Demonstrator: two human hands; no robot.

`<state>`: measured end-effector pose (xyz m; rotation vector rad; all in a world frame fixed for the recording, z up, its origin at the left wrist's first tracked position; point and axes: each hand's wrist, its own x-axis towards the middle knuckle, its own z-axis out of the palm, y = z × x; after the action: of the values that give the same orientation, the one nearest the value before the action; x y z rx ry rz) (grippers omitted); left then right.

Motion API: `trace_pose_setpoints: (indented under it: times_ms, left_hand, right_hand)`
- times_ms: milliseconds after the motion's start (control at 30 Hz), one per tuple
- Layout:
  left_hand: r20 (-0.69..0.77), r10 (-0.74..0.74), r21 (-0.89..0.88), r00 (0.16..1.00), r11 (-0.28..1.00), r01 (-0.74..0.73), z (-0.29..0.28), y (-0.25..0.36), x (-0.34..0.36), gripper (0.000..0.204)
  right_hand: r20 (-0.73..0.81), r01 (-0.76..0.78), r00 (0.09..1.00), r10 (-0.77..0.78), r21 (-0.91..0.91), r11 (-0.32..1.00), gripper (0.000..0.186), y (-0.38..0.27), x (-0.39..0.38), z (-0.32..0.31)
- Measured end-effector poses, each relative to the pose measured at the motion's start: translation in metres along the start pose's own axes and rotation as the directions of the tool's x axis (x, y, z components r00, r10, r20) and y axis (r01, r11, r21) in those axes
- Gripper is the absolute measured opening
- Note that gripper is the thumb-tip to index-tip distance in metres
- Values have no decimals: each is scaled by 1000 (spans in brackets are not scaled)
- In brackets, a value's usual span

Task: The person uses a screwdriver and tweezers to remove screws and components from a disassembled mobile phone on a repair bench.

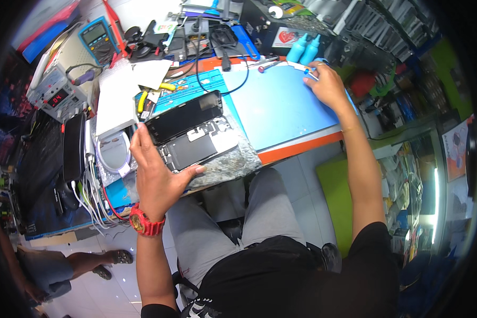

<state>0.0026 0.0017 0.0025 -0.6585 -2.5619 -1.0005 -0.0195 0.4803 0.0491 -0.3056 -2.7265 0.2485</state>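
Note:
An opened phone [193, 148] lies on a worn grey pad [238, 159], screen [183, 114] raised at the back, inner parts showing. My left hand [159, 169] is against its left side, thumb and fingers spread along the edges. My right hand [327, 87] is at the far right of the light blue mat [273, 111], fingers closed on a slim white and blue tool [309, 73]. A red-capped tool [267, 68] lies nearby.
A power supply [61, 95], multimeter [98, 40], cables [93, 201] and round ring [113, 152] crowd the left. Yellow-handled tools [142, 102] and two blue bottles [305, 50] stand or lie behind. Another person's legs [90, 267] show at lower left. A green surface [331, 196] is right.

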Motion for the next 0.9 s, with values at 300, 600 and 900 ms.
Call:
trace_pose_setpoints:
  times_ms: [300, 600, 900]
  left_hand:
    - [-11, 15, -3, 1000, 1000, -15, -3, -3, -3, 149]
    - [3, 30, 28, 1000, 999, -30, -2, -3, 0, 151]
    - [11, -8, -4, 1000, 1000, 8, -1, -5, -3, 155]
  right_hand:
    - [-92, 177, 977, -194, 858, 482, 30, -144, -72, -39]
    - [-241, 308, 946, -216, 874, 376, 41, -220, -86, 21]
    - [-207, 301, 946, -248, 842, 447, 41, -235, -81, 38]
